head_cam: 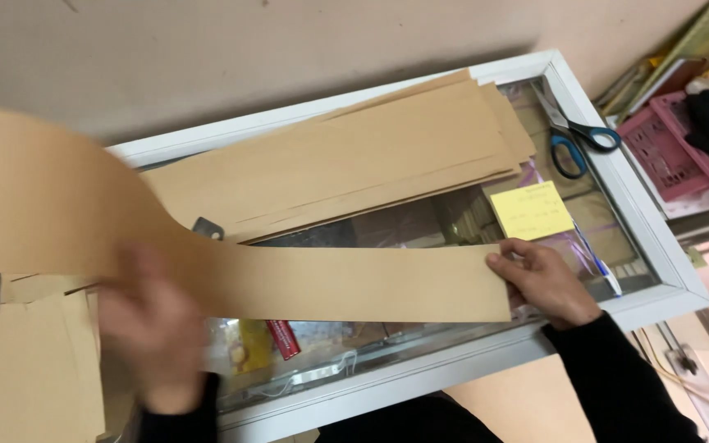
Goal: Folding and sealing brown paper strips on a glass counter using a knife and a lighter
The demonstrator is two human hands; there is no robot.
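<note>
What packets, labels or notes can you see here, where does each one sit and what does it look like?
Square yellow sticky note: lies on the glass counter top, beside the right hand; faint handwriting.
Red tube-shaped packet: inside the case under the glass, below the long brown paper strip.
Yellow packet: next to the red one, blurred.
No screens or signs in view.

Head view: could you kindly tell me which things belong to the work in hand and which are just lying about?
In hand: paper strip, right hand, left hand, paper stack.
Lying about: scissors, yellow note, pink basket, pen.
</note>
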